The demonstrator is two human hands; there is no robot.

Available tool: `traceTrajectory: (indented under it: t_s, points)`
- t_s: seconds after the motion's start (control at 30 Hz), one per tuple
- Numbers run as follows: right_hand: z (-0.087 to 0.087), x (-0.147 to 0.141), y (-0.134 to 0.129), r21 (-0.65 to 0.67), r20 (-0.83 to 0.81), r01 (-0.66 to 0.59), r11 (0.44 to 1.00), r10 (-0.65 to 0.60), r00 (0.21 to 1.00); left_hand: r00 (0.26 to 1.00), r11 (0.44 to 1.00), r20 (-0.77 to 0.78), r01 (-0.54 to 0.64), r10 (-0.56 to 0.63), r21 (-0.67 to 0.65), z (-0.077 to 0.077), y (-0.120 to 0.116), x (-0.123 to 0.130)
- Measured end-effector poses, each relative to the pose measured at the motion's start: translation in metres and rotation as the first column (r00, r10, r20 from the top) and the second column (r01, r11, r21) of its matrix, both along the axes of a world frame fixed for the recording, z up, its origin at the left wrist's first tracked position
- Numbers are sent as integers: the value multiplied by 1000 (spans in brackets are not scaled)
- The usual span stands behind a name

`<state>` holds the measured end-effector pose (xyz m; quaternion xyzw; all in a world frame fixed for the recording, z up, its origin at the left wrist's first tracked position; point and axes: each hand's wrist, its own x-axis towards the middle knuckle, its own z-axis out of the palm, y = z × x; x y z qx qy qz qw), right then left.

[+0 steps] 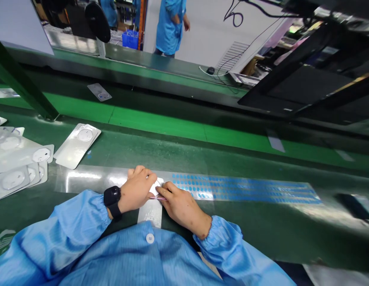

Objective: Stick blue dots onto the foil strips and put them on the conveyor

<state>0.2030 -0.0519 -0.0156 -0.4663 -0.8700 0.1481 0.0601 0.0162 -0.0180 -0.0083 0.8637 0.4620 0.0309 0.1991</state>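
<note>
My left hand (138, 188), with a black watch on its wrist, has its fingers bent over a pale flat panel (150, 212) and steadies it. A white round part (155, 188) on that panel shows between my hands. My right hand (182, 206) is closed, fingertips at the round part, around a thin pinkish tool (157, 198) that looks like tweezers; its tip is hard to make out. Under and beside both hands runs a long clear film. On its right stretch, a sheet of small blue round stickers (238, 188) lies in rows, close to my right hand.
Similar panels with white circles lie in a stack (77, 145) and a spread pile (20, 159) at left. One more panel (99, 92) rests farther back. A green post (23, 79) rises at left. A dark phone-like object (355, 206) sits at right. Beyond the bench stands a person in blue (170, 28).
</note>
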Motion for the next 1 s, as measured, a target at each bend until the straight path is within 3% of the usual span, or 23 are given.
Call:
traceTrajectory:
  t_s: [0.1,0.23,0.33,0.43,0.5,0.6,0.7,0.77,0.87,0.93,1.0]
  points:
    - [1,0,4,-45,-31,9,999,-10,999,1000,1000,18,-5,5,0,-1,1,-1]
    - [3,-2,15,-136,-154,155,978,-176,972,998,999,53,-34,34,-7,-4,-1,0]
    - [4,-4,24,-193,-230,217,957,-259,938,988,995,121,-103,101,13,-7,-8,5]
    - [4,-6,45,-340,-322,240,909,-352,879,955,971,212,-227,207,75,-6,-10,4]
    - [7,-9,73,-439,-396,246,864,-432,810,911,917,264,-366,317,162,0,-4,-9]
    - [20,-14,137,-447,-482,367,816,-565,669,817,756,256,-576,516,312,18,17,-54]
    - [43,-13,200,-297,-533,554,778,-616,580,662,585,116,-720,741,373,38,43,-112]
    - [56,-8,222,-188,-563,637,747,-614,553,538,514,-24,-791,843,333,48,56,-143]
    - [66,0,216,-193,-617,605,773,-575,537,549,579,-202,-803,811,141,54,65,-168]
    - [65,4,193,-296,-658,528,796,-570,492,583,610,-229,-790,780,64,54,66,-172]
    - [59,10,165,-429,-681,439,789,-602,417,567,592,-227,-803,792,60,55,69,-174]
